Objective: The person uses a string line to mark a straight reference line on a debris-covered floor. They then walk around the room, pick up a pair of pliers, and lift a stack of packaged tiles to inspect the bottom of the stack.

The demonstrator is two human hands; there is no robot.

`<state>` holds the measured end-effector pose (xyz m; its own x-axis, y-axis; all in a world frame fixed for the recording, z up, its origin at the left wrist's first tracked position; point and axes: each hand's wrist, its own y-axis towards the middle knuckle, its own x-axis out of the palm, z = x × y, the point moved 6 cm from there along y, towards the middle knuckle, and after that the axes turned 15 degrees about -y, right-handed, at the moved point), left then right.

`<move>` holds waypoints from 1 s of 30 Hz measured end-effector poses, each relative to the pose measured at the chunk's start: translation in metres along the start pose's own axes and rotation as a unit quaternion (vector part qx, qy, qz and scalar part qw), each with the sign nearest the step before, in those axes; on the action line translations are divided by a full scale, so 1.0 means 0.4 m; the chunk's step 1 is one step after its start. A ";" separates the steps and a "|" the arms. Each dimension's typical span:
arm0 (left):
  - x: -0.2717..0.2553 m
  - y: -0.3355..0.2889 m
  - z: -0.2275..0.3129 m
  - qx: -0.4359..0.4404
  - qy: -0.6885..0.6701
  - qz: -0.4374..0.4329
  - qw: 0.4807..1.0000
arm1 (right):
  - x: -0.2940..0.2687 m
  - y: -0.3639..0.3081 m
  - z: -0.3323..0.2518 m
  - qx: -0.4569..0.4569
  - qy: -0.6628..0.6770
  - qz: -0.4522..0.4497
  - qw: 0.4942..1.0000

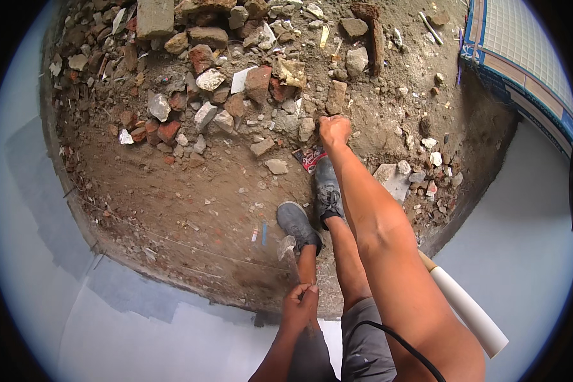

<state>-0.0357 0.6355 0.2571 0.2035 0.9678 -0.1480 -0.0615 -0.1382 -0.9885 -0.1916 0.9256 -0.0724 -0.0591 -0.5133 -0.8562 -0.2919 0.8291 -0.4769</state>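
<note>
At your 6 o'clock, your left hand (pixel 299 309) is closed round the lower end of a short tool (pixel 292 260), whose narrow shaft points towards 12 and ends in a broad, pale, dull grey head beside your left shoe (pixel 294 223). A white tube (pixel 468 309) slants out at 4 o'clock, past your right arm. Your right shoe (pixel 328 184) stands just off centre towards 3, by a red and black packet (pixel 311 158) on the dirt. Your right hand (pixel 335 130) is down at 1 o'clock, fingers curled under; you cannot tell from here whether they grip anything. Just to its left sits a rough grey-brown stone (pixel 307 129).

The ground (pixel 165 191) is brown, dusty soil strewn with chips. From 10 to 12 o'clock spreads rubble (pixel 200 83): reddish brick, grey lumps, white fragments. Pale painted surfaces (pixel 134 318), patched darker grey, border it from 7 to 9, and a blue-edged, pale gridded panel (pixel 522 38) stands at 2.
</note>
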 end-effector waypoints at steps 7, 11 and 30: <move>0.005 -0.015 0.018 -0.001 -0.088 0.001 0.996 | -0.092 -0.155 -0.002 0.001 0.300 -0.296 0.907; 0.012 -0.034 0.069 0.012 -0.150 -0.009 0.989 | -0.271 -0.300 0.018 0.004 0.299 -0.396 0.868; 0.077 -0.202 0.270 0.169 -0.077 -0.001 0.983 | -0.603 -0.700 -0.020 0.042 0.302 -0.652 0.695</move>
<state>-0.1301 0.6991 0.3357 0.0558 0.9920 -0.1130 -0.3883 -0.0827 -0.9178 -0.1031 0.8154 0.2692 -0.1941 -0.8186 0.5406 -0.4173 -0.4298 -0.8007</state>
